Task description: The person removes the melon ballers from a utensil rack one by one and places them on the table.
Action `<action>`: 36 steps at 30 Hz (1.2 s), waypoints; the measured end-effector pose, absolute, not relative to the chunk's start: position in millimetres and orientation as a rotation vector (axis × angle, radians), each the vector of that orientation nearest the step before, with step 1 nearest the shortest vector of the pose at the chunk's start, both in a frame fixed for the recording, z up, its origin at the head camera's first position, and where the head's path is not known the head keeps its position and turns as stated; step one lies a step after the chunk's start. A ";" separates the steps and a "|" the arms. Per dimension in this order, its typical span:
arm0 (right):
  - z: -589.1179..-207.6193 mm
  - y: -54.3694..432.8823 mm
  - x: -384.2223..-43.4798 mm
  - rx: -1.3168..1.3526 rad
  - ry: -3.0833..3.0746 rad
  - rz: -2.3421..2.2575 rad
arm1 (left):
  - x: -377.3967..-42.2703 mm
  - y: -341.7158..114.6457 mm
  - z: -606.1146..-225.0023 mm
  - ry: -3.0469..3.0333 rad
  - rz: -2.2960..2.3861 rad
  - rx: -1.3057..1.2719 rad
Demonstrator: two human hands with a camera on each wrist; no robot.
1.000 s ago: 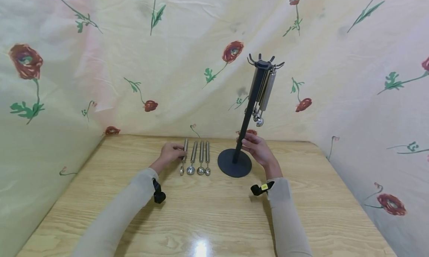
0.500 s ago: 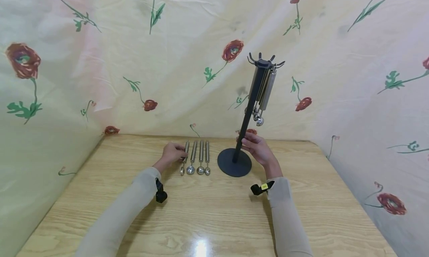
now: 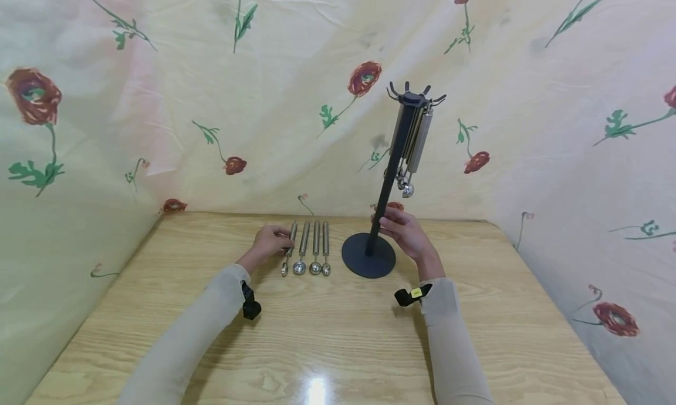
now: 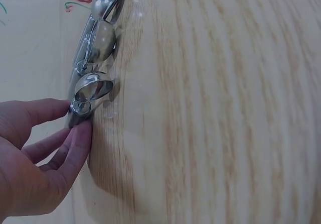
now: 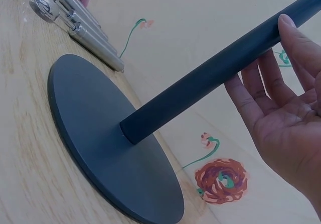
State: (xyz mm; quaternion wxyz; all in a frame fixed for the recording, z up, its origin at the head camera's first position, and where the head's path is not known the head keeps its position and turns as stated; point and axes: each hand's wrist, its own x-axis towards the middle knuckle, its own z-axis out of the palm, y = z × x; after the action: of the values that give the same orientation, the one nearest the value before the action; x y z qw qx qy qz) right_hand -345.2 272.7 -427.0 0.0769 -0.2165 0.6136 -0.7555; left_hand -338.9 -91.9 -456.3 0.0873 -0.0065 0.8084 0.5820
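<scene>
At the table's back left, my left hand (image 3: pixel 267 242) pinches the handle of the leftmost melon baller (image 3: pixel 284 269) between thumb and fingers. Its steel cup (image 4: pixel 94 87) points toward me in the left wrist view. Three more melon ballers (image 3: pixel 316 240) lie side by side to its right, handles away from me. My right hand (image 3: pixel 405 235) holds the lower pole of a black hook stand (image 3: pixel 388 185), thumb on one side and fingers on the other. Several steel tools with rounded ends (image 3: pixel 419 144) hang from the stand's right-hand hooks, partly hidden behind the pole.
The stand's round black base (image 5: pixel 85 113) rests on the wooden table (image 3: pixel 327 328), just right of the row. Bare hooks (image 3: pixel 399 91) show at the stand's upper left. A flower-printed cloth (image 3: pixel 285 100) hangs behind the table and along both sides.
The leftmost melon baller has shifted slightly toward me, its handle end now about level with the others. My right hand and the stand have stayed in place.
</scene>
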 end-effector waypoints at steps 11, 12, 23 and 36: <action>-426.1 271.0 -346.4 -0.713 1.860 -2.232 | -344.7 -95.6 -461.8 2.385 1.732 -0.032; -426.0 270.6 -346.1 -0.708 1.861 -2.241 | -344.5 -95.8 -461.8 2.389 1.728 -0.034; -426.5 266.6 -345.3 -0.638 1.868 -2.335 | -342.5 -98.1 -457.6 2.411 1.717 -0.075; -424.9 264.0 -343.2 -0.615 1.923 -2.340 | -344.9 -89.5 -413.0 2.610 1.857 0.067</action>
State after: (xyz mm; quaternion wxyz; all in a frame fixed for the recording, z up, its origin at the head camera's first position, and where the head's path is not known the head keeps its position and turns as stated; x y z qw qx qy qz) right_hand -343.2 264.0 -424.9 0.0254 -0.1988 0.6219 -0.7570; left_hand -344.9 -89.5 -413.0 -0.0309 0.0208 0.8143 0.5793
